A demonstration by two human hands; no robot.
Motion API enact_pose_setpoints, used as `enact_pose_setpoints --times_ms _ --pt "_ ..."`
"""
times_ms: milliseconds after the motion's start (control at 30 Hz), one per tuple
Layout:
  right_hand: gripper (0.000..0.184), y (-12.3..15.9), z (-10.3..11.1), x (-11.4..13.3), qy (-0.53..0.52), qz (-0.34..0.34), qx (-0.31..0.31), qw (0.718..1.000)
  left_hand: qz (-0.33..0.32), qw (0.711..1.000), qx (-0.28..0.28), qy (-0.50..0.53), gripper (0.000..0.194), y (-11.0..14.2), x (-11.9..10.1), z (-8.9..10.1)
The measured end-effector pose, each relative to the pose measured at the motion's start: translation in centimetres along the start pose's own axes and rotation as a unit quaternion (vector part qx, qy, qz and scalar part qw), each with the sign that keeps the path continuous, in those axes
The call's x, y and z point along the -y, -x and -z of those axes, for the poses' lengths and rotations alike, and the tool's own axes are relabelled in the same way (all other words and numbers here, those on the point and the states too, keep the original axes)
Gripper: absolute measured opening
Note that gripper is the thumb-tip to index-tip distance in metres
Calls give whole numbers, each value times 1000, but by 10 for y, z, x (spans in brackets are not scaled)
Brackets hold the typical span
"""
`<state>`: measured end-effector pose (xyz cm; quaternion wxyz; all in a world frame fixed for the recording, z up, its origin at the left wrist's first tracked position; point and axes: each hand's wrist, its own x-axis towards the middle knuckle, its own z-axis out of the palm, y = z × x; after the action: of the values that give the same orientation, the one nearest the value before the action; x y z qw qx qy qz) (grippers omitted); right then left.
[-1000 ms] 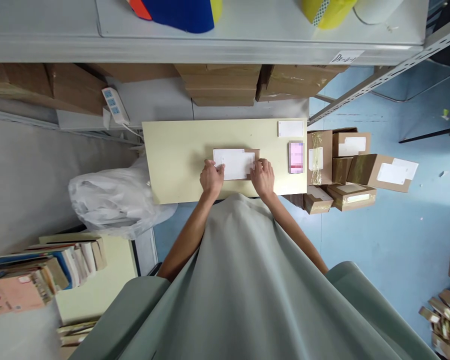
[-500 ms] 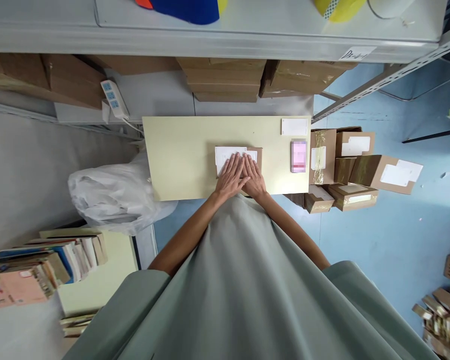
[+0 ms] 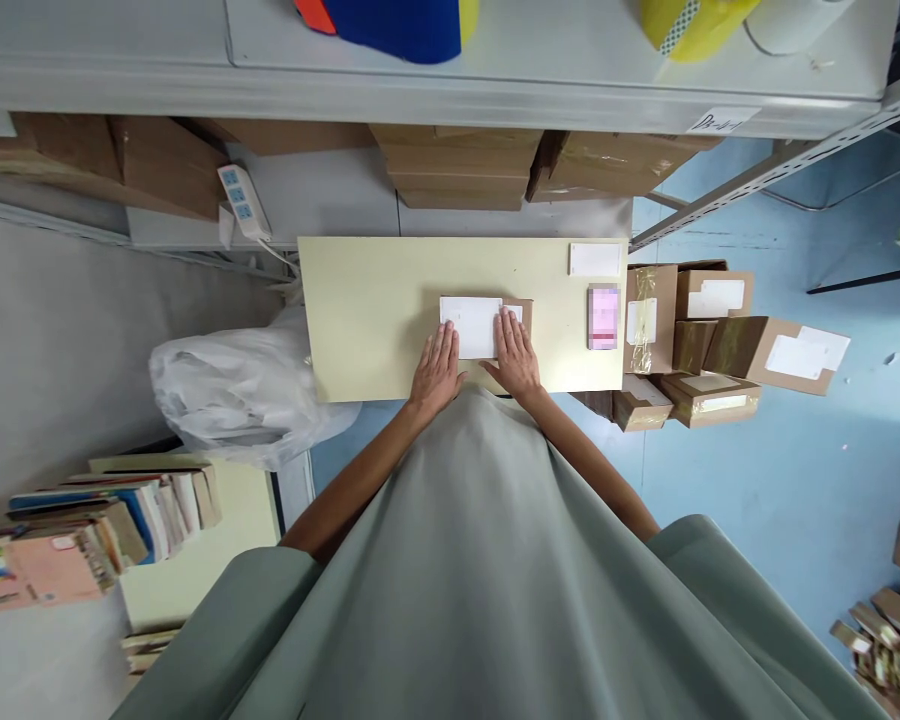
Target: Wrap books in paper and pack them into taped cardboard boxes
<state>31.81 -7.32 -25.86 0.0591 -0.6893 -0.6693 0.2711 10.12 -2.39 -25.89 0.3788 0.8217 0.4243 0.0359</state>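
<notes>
A small brown cardboard box (image 3: 526, 312) lies on the pale yellow table (image 3: 367, 310) in front of me. A white label (image 3: 474, 322) covers most of its top. My left hand (image 3: 436, 368) is laid flat with fingers stretched out, its fingertips at the box's left edge and on the label. My right hand (image 3: 516, 358) also lies flat, fingers extended over the right part of the label and the cardboard. Both thumbs point inward, apart from each other. Neither hand grips anything.
A white paper slip (image 3: 594, 259) and a pink item with a blurred face (image 3: 603, 318) rest at the table's right end. Several labelled cartons (image 3: 727, 395) are stacked beyond it. A white plastic bag (image 3: 232, 385) stands left. A metal shelf (image 3: 435, 95) with a power strip (image 3: 244, 203) below crosses the front.
My hands first pinched at the label's sides, then came together flat over its middle. Now they have spread apart toward the box's left and right sides.
</notes>
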Motion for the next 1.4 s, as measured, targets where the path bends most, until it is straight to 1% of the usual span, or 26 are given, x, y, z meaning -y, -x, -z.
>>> enact_pose_setpoints --times_ms 100,167,233,367,433,533,633,733,800,867,933,1000,1067,1167,1233,1300,1400 --pt "96 2 -2 -1 3 -18 -11 1000 -14 1000 9 -25 90 3 3 0" --pt "99 3 -6 2 10 -19 -17 1000 -12 998 12 -53 91 2 1 -5" --pt "100 3 -13 7 14 16 -9 1000 2 997 8 -83 91 -1 -3 -12" --pt "93 -1 -25 21 8 129 29 991 26 994 -14 -101 89 -5 -8 -25" --pt "94 -4 -27 23 4 149 32 988 22 995 -20 -99 89 -5 -5 -27" --pt "100 -5 -21 13 5 133 16 991 -1 995 -15 -99 88 -1 5 -24" --pt "101 4 -12 -10 16 84 -11 996 -23 995 -3 -96 88 2 12 -19" --pt "99 19 -6 -33 20 55 -26 998 -23 994 2 -107 90 4 12 -18" --pt "98 27 -6 -43 20 60 -25 998 -16 993 1 -121 94 4 8 -19" --pt "97 30 -11 -45 18 98 -11 995 -11 991 0 -135 98 5 5 -19" --pt "98 26 -17 -41 13 152 7 988 -14 989 5 -148 104 5 3 -18" --pt "99 14 -23 -32 8 190 16 982 -19 987 13 -160 106 5 3 -15" --pt "98 -1 -28 -22 4 207 17 978 -21 984 15 -175 105 4 3 -13" --pt "97 -22 -29 -12 -12 214 11 977 -15 981 15 -192 100 4 3 -11" --pt "96 -28 -26 -14 -27 207 0 978 1 981 14 -195 96 6 1 -12" --pt "94 -27 -21 -24 -39 190 -15 981 32 980 5 -195 92 10 -1 -15" --pt "87 -15 -14 -46 -51 157 -34 986 81 978 -19 -192 85 20 -9 -25"
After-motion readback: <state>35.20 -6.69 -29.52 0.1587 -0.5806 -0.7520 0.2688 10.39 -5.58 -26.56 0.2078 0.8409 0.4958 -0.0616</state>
